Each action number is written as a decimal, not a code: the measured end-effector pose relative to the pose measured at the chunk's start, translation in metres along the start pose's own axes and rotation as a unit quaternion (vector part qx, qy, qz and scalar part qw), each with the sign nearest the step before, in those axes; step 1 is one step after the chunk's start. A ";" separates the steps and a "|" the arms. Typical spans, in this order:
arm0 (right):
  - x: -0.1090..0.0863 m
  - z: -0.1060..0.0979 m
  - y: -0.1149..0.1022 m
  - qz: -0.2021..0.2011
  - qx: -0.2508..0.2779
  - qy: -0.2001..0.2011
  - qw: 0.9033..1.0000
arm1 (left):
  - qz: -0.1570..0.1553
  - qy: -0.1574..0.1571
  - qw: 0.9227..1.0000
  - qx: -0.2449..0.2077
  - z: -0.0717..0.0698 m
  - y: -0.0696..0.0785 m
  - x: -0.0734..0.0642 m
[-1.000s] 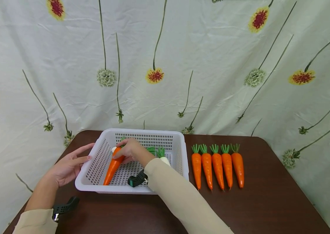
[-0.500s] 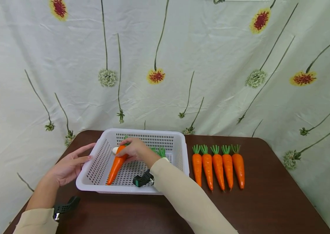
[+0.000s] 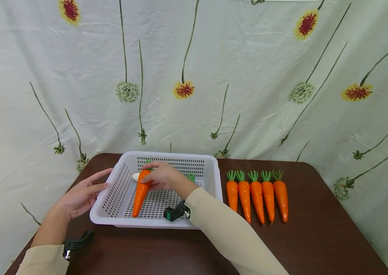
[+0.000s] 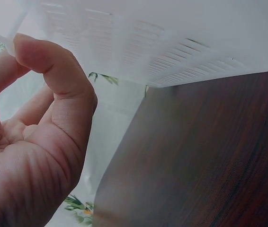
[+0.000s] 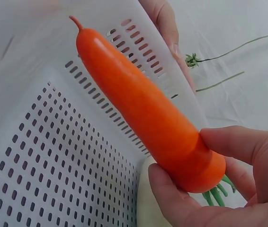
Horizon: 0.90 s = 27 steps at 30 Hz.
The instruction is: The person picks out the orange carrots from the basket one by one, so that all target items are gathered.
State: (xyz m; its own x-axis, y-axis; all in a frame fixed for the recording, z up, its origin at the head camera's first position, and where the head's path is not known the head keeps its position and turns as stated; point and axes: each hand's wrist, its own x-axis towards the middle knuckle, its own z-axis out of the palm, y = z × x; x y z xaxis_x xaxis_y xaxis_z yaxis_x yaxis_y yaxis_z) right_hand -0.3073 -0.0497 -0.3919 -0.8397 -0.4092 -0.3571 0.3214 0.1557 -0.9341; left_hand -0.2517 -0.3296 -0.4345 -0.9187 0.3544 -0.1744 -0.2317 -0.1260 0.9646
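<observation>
My right hand pinches an orange carrot near its leafy end, inside a white plastic basket. The right wrist view shows thumb and fingertips on either side of the carrot's thick end, its thin tip pointing away. Beside it in the basket lies a pale, smooth white radish, partly hidden by the carrot. Green leaves of another vegetable show past my right forearm, which hides the rest. My left hand holds the basket's left rim between thumb and fingers.
Several carrots lie in a row on the dark wooden table, right of the basket, leaves toward the back. My right sleeve crosses the basket's front right corner. A flowered white cloth hangs behind the table.
My right hand has moved a little to the right with the carrot, which now stands steeper in the head view. The left hand stays on the rim.
</observation>
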 end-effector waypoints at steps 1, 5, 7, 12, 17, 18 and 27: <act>-0.001 -0.001 0.000 -0.001 0.001 -0.004 1.000 | 0.000 -0.001 1.000 -0.001 0.000 0.000 0.000; -0.003 -0.007 0.000 0.000 0.011 -0.013 1.000 | 0.004 -0.007 1.000 -0.009 0.000 0.000 -0.001; -0.004 -0.011 -0.001 0.001 0.019 -0.013 1.000 | 0.006 -0.011 1.000 -0.012 0.000 -0.001 -0.001; -0.007 -0.020 -0.003 0.004 0.022 -0.014 1.000 | 0.011 -0.018 1.000 -0.014 -0.001 -0.001 0.000; -0.012 -0.026 -0.004 0.003 0.021 -0.017 1.000 | 0.016 -0.024 0.999 -0.015 -0.001 -0.001 -0.001; -0.012 -0.027 -0.004 0.002 0.020 -0.018 1.000 | 0.016 -0.026 0.999 -0.016 -0.001 -0.001 -0.001; -0.019 -0.034 -0.003 -0.016 0.015 -0.020 1.000 | 0.019 -0.033 0.999 -0.022 0.001 0.000 -0.003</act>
State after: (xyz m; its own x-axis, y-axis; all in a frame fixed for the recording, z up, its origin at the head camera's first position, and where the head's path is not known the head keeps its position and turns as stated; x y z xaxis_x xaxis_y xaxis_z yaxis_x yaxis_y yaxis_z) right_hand -0.3077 -0.0121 -0.3823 -0.8317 -0.4493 -0.3263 0.3084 0.1148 -0.9443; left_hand -0.2486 -0.3299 -0.4340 -0.9044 0.4088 -0.1222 -0.2115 -0.1808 0.9605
